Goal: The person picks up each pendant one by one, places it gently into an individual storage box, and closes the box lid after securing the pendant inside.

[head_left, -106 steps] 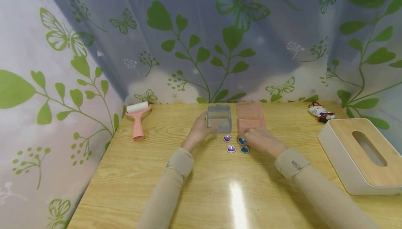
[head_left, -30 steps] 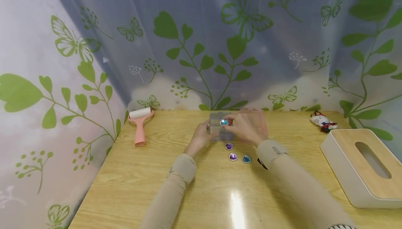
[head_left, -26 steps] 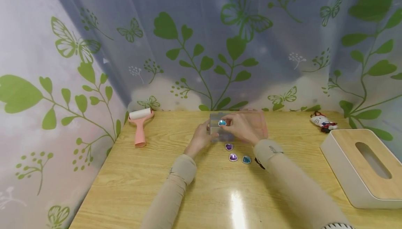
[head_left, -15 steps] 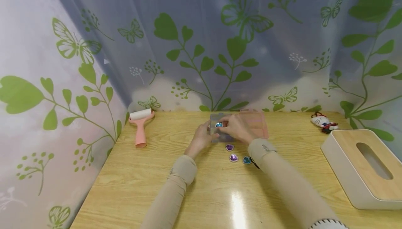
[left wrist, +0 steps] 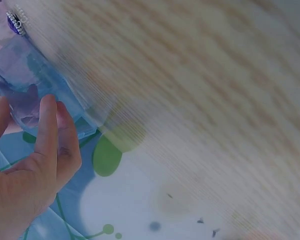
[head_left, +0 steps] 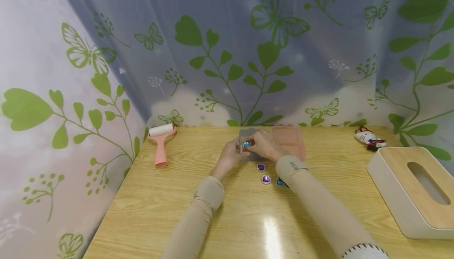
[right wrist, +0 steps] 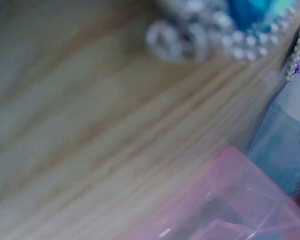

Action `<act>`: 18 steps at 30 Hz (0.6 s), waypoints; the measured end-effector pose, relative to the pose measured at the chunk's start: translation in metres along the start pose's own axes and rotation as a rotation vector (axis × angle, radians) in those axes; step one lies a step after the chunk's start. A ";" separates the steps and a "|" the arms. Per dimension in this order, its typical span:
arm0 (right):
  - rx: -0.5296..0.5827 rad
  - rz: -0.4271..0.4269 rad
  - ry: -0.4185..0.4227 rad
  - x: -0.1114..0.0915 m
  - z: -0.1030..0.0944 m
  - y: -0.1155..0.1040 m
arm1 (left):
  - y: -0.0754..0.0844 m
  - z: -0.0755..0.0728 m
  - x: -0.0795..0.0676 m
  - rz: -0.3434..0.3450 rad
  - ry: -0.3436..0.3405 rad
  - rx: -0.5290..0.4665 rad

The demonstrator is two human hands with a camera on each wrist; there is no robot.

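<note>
My left hand (head_left: 229, 157) holds a see-through blue plastic box (head_left: 252, 158) at its left side, thumb at the front; the left wrist view shows fingers against the box (left wrist: 65, 100). A blue heart-shaped gem (head_left: 246, 144) is pinched in my right hand (head_left: 264, 144), low over or inside the blue box; which compartment is hidden. Two purple heart gems (head_left: 261, 167) lie on the table in front of the box. Another blue gem (head_left: 280, 182), with a beaded silver rim in the right wrist view, is partly covered by my right sleeve.
A see-through pink box (head_left: 292, 140) stands right of the blue one. A pink-handled lint roller (head_left: 161, 144) lies at the back left. At the right are a small plush cat (head_left: 370, 138) and a white tissue box (head_left: 393, 188) with a wooden lid.
My right hand has picked up a blue gem from the table, carried it left to the blue box and lowered it there. My left hand stays on the box.
</note>
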State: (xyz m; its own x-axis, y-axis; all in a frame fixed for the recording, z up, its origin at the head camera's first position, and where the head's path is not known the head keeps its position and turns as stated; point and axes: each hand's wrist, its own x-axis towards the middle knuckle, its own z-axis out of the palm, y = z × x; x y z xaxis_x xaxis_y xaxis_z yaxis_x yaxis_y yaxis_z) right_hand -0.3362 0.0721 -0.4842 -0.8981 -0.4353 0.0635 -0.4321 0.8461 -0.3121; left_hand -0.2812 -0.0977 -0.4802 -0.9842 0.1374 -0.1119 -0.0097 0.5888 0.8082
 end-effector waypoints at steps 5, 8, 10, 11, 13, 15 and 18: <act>-0.078 -0.026 0.001 -0.001 -0.001 -0.003 | 0.002 0.000 -0.001 -0.003 0.002 -0.004; -0.090 -0.028 0.008 -0.002 -0.001 -0.004 | 0.002 0.000 -0.002 -0.004 0.006 -0.003; -0.069 -0.031 0.012 -0.003 -0.003 -0.002 | 0.003 0.000 -0.002 -0.003 0.005 0.000; -0.046 -0.037 0.014 -0.004 -0.005 -0.002 | 0.003 0.000 -0.002 -0.005 0.004 0.003; 0.036 -0.049 0.011 -0.007 -0.009 0.001 | 0.002 0.001 -0.002 -0.005 0.006 0.001; 0.146 -0.052 0.000 -0.013 -0.016 0.003 | 0.002 0.001 -0.002 -0.004 0.007 -0.002; 0.196 -0.037 0.025 -0.025 -0.030 0.007 | 0.001 0.001 -0.002 -0.009 0.009 -0.008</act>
State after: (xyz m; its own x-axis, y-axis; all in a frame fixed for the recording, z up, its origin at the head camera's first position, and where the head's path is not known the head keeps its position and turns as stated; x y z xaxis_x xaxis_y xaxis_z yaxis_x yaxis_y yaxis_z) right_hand -0.3194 0.0978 -0.4595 -0.8848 -0.4550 0.1006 -0.4425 0.7527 -0.4875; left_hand -0.2790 -0.0971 -0.4796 -0.9856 0.1249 -0.1143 -0.0202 0.5836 0.8118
